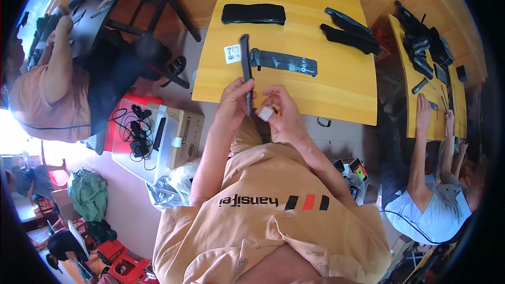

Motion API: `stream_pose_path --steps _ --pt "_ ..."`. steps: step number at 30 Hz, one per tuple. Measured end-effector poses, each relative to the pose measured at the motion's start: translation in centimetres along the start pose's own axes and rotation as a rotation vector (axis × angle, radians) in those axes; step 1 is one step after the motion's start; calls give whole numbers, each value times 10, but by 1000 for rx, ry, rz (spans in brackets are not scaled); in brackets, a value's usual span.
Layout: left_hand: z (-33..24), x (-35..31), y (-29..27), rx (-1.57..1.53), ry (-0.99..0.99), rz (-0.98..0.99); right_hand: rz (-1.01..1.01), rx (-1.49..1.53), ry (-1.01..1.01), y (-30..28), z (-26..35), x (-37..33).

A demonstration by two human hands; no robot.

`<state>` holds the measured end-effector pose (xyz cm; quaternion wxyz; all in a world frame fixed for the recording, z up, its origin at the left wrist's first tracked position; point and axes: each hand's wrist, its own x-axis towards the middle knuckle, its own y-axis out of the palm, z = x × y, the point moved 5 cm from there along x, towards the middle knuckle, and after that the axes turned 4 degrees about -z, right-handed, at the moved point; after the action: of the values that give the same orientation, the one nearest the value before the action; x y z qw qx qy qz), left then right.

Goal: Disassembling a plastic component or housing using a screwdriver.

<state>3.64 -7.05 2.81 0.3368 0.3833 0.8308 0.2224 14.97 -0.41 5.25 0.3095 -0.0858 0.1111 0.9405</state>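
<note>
My left hand [231, 102] is closed around a long, narrow dark strip [245, 60], which points away from me over the near edge of the yellow table [336, 97]. Close by on the right, my right hand [286, 118] pinches a small white piece [266, 113]; whether it is paper or cloth I cannot tell. Just beyond my hands a flat dark grey strip with a small pale mark [286, 63] lies on the tabletop. Left of the held strip is a white printed label [232, 53], partly behind it.
Farther back lies a folded black bundle [253, 14]; black padded pieces [350, 31] lie to the right. A plastic bin of cables [139, 137] and a cardboard box [187, 139] stand left of me. People work at a left table and a right table [421, 110].
</note>
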Motion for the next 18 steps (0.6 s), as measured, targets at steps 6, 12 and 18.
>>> stream_pose_path --steps 6,12,18 --pt "-3 -6 20 66 164 -35 -86 185 -47 -1 10 -4" --pt "2 -25 45 225 129 73 41 642 121 -12 9 -7" --pt "-9 -24 38 18 154 7 1 502 34 -18 33 -24"
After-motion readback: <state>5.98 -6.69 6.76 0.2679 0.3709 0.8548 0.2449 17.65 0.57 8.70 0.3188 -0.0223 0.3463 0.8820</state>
